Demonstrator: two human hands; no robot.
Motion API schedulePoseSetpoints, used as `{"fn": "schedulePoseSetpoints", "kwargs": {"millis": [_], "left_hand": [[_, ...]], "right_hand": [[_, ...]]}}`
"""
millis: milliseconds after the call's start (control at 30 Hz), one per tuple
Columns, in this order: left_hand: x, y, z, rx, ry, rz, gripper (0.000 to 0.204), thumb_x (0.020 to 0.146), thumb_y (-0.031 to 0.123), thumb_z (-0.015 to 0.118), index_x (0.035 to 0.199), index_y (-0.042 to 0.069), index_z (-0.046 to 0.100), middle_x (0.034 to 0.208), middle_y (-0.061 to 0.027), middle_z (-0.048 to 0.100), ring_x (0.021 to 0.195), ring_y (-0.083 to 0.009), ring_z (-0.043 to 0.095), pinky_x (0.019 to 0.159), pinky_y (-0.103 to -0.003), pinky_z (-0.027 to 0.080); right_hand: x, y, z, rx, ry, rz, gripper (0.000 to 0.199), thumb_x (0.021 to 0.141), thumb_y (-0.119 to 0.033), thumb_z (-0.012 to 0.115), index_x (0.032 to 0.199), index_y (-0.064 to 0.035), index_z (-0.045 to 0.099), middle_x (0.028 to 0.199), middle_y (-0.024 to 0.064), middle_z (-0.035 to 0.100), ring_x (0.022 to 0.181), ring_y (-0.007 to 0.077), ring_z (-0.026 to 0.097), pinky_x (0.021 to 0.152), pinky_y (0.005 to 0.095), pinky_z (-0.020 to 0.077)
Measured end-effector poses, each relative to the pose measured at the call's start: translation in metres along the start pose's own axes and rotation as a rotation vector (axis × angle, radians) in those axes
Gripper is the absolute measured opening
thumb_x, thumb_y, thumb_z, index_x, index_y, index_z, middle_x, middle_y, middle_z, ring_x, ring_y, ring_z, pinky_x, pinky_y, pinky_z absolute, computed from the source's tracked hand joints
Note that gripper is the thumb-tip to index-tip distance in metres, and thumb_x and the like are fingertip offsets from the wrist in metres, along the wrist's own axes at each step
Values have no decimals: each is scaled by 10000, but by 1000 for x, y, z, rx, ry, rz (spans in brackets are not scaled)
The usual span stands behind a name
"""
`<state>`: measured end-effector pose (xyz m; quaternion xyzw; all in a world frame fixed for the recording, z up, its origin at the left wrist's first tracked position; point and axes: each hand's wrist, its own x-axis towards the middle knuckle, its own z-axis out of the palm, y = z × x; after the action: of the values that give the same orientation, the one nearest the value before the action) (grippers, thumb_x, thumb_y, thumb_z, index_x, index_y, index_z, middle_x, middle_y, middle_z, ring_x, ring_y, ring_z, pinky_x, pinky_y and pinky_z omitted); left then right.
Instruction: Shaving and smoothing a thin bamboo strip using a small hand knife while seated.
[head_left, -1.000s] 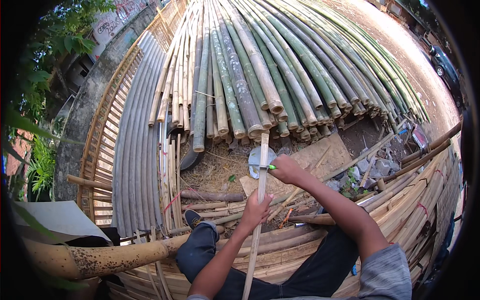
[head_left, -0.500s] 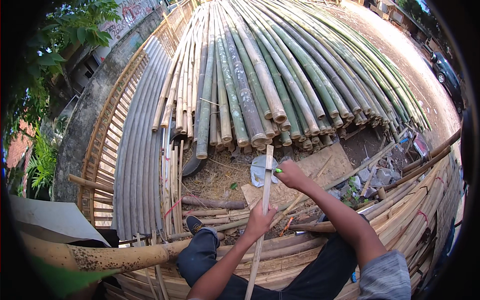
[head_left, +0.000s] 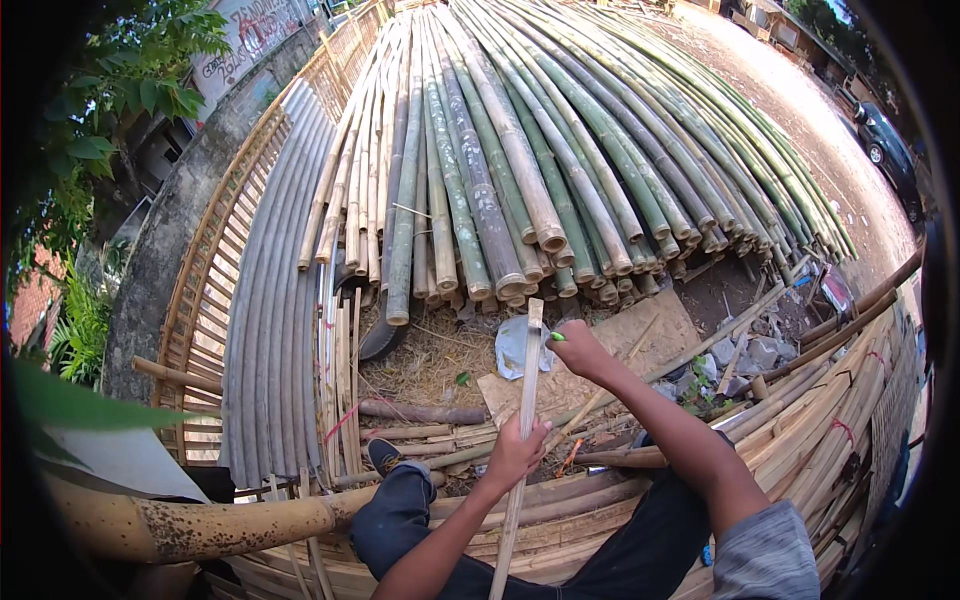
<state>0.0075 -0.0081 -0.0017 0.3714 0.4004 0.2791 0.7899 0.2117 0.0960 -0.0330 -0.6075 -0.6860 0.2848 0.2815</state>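
A long, pale split bamboo strip (head_left: 529, 375) runs from my lap up toward the stacked poles. My left hand (head_left: 515, 456) is wrapped round it about halfway along. In my right hand (head_left: 582, 352) is a knife (head_left: 557, 337) with a bright green handle, mostly hidden by the fingers. Its blade lies across the strip a little below the far end. How deep the edge sits in the wood is too small to tell.
Ahead rises a large stack of green and tan bamboo poles (head_left: 510, 190). Grey corrugated sheets (head_left: 275, 300) and a slatted bamboo fence (head_left: 205, 320) stand at left. A thick bamboo pole (head_left: 200, 525) lies near my knee. Split bamboo lengths (head_left: 800, 440) are piled at right, beside rubble (head_left: 765, 352).
The knife blade has shifted along the strip, closer to its far end. My left hand keeps its grip. The whole view has moved slightly.
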Motion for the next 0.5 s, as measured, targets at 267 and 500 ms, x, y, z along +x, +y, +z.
{"fn": "schedulePoseSetpoints", "kwargs": {"millis": [267, 500], "left_hand": [[8, 9, -9, 7, 2, -26, 222, 905, 113, 576, 854, 90, 360, 529, 48, 363, 341, -45, 322, 301, -220, 231], [6, -3, 5, 64, -28, 5, 236, 902, 123, 584, 863, 87, 355, 524, 43, 377, 331, -49, 315, 300, -217, 225]], "right_hand": [[-10, -9, 18, -116, -139, -223, 287, 762, -227, 554, 640, 27, 607, 644, 261, 559, 666, 440, 571, 632, 500, 450], [6, 32, -16, -150, 117, -46, 314, 766, -246, 567, 655, 47, 598, 636, 260, 552, 644, 442, 566, 586, 493, 442]]}}
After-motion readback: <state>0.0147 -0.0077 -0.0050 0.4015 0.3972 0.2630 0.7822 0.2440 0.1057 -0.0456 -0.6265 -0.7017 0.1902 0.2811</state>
